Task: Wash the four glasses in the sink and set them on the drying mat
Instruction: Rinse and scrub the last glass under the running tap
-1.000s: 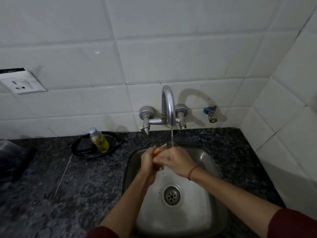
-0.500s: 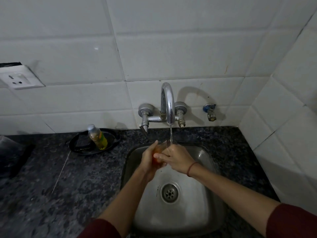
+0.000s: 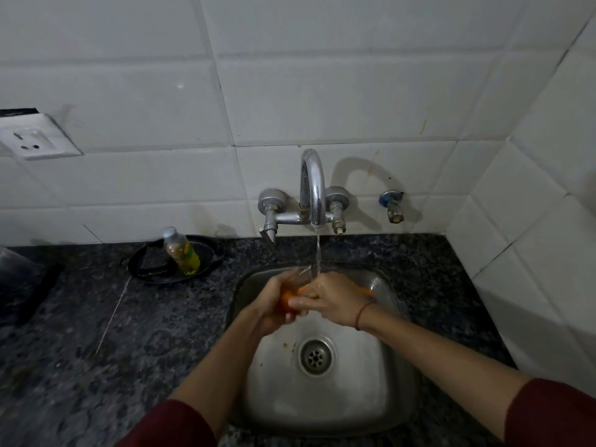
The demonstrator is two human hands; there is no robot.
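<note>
A white tiled wall (image 3: 290, 101) fills the upper half and turns a corner at 3 o'clock. Below it a dark speckled stone worktop (image 3: 129, 343) spreads from 9 o'clock to the near edge. A square stainless-steel sink (image 3: 354, 398) is sunk into it at 6 o'clock.

Two forearms in dark red sleeves reach from 6 o'clock to the sink's far end. They meet there because a chrome gooseneck tap (image 3: 312, 185) drops its thin stream of water (image 3: 317, 253) at that spot.

The left hand (image 3: 271, 308) has its grip closed round a clear drinking glass with an orange tint (image 3: 290, 285), raised off the basin so the stream lands on its upper end. This looks like rinsing.

The right hand (image 3: 335, 298) lays its fingers across the glass's side, probably to rub it. Whether that grip wraps the glass or only presses on it I cannot tell.

At 10 o'clock from the sink a black round dish (image 3: 142, 269) holds a small plastic bottle of yellowish liquid (image 3: 181, 250), likely soap, parked within reach yet off the wet zone.

A round steel drain (image 3: 315, 356) sits at the basin's middle. I can pick out no drying mat and no other glass.
</note>
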